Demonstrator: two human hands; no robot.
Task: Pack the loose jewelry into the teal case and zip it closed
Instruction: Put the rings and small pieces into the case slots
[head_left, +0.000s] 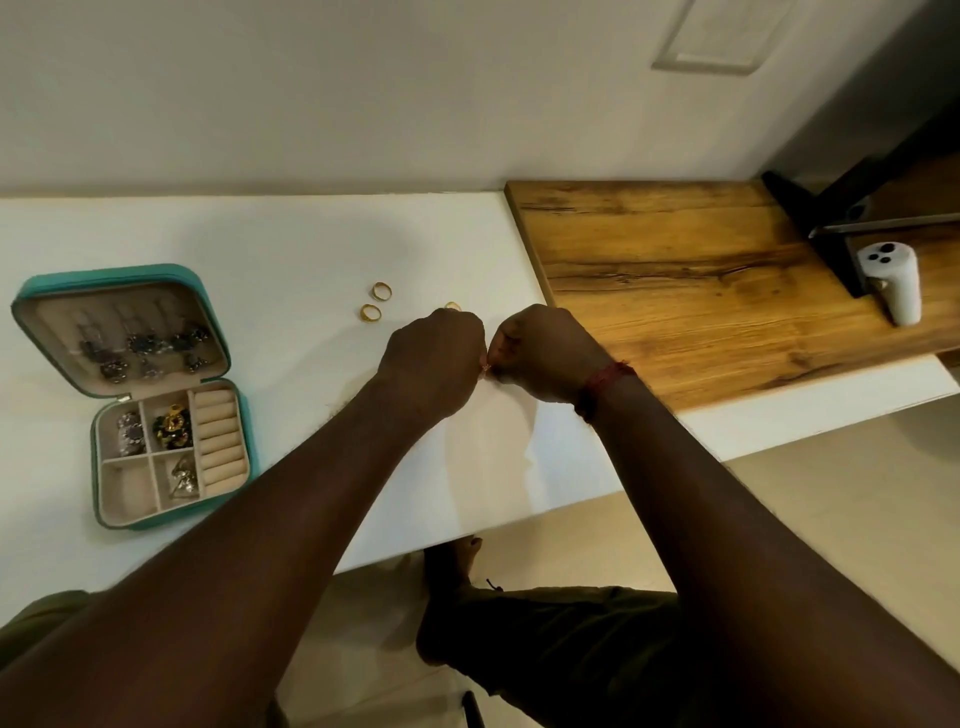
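The teal case (98, 467) lies open at the left of the white table (260, 249), lid back, with earrings hung in the lid and jewelry in some compartments. Two gold rings (381, 291) (371, 312) lie loose mid-table, and a third ring (453, 306) peeks out just behind my left hand. My left hand (434, 358) and my right hand (545, 353) meet fist to fist above the table. Their fingertips pinch one small gold piece of jewelry (486, 368) between them; most of it is hidden.
A wooden board (675, 280) overlaps the table's right end, carrying a white controller (891, 280) and a black stand (821, 218). A wall runs behind the table. My legs and a foot show below the table's front edge.
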